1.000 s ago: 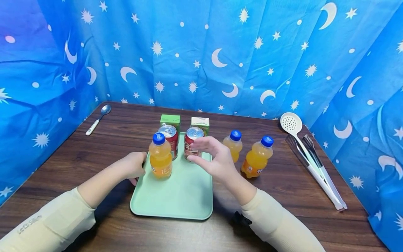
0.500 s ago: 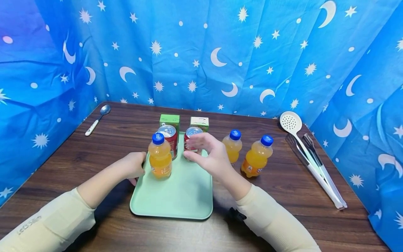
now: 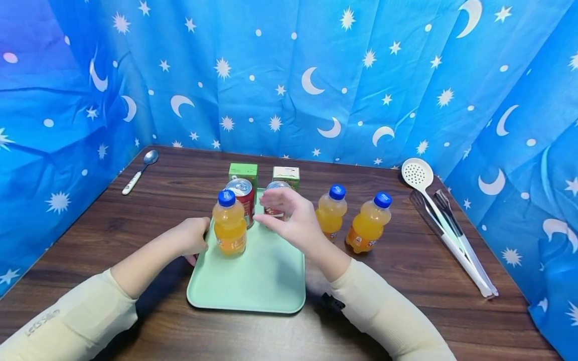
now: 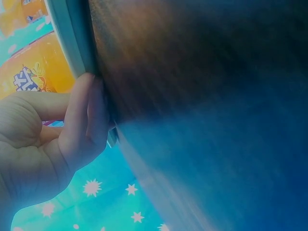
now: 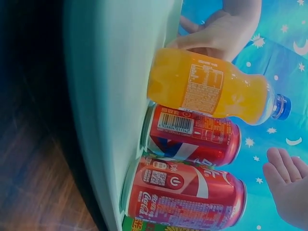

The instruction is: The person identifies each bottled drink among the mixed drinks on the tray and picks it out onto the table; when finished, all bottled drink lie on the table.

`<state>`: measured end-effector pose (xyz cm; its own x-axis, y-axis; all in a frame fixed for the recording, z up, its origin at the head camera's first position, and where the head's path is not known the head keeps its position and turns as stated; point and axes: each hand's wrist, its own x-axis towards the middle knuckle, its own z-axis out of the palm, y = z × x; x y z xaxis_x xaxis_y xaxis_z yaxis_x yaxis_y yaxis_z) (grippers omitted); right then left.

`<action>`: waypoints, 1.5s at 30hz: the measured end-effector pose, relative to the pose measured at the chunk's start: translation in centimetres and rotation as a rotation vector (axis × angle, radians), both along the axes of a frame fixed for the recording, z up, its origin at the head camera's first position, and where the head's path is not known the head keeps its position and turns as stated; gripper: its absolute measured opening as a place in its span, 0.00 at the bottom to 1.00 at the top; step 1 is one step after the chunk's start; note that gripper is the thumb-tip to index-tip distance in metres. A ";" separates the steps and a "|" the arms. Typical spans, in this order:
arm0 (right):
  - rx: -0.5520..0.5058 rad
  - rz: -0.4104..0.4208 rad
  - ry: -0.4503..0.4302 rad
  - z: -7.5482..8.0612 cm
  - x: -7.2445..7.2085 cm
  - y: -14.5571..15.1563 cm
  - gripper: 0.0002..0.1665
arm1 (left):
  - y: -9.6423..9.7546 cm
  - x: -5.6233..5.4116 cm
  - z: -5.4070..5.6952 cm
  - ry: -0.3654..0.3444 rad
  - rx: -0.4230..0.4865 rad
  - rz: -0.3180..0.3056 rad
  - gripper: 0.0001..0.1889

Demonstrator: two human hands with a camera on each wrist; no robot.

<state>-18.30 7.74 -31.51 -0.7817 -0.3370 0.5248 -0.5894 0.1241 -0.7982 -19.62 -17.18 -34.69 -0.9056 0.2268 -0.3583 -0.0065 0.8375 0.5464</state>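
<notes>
My left hand (image 3: 191, 238) grips the left rim of a pale green tray (image 3: 253, 286). In the left wrist view its thumb and fingers (image 4: 79, 110) pinch that rim. An orange soda bottle (image 3: 230, 228) with a blue cap stands upright on the tray beside this hand. Behind the bottle is a red soda can (image 3: 243, 189). My right hand (image 3: 293, 220), holding nothing, hovers over the tray's right side with thumb and fingers apart. It partly hides a second red can (image 5: 185, 192), a Coca-Cola. The right wrist view shows its fingers apart from both cans.
Two cartons, one green (image 3: 244, 171) and one white-topped (image 3: 286, 173), stand behind the cans. Two more orange soda bottles (image 3: 331, 213) (image 3: 367, 228) stand right of the tray. A skimmer (image 3: 417, 174) and tongs (image 3: 456, 245) lie at far right, a spoon (image 3: 139, 173) at far left.
My right hand has drifted left across the front of the right can, covering more of it. The left hand, tray and bottles stay where they were.
</notes>
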 end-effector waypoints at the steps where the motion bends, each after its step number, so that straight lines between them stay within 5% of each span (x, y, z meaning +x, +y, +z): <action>1: 0.006 -0.005 -0.007 0.0 -0.1 -0.1 0.24 | 0.0 0.0 0.0 0.001 0.002 0.000 0.13; 26: 0.066 -0.035 -0.005 0.1 -1.1 -2.3 0.27 | -0.1 -0.1 -0.3 0.010 0.012 -0.007 0.12; 35: 0.057 -0.028 -0.015 2.9 0.9 -3.0 0.25 | -0.1 0.0 -0.3 0.018 0.012 -0.015 0.12; 45: 0.098 -0.035 -0.078 0.9 -1.0 -3.7 0.30 | -0.2 -0.1 -0.5 0.028 0.025 -0.016 0.11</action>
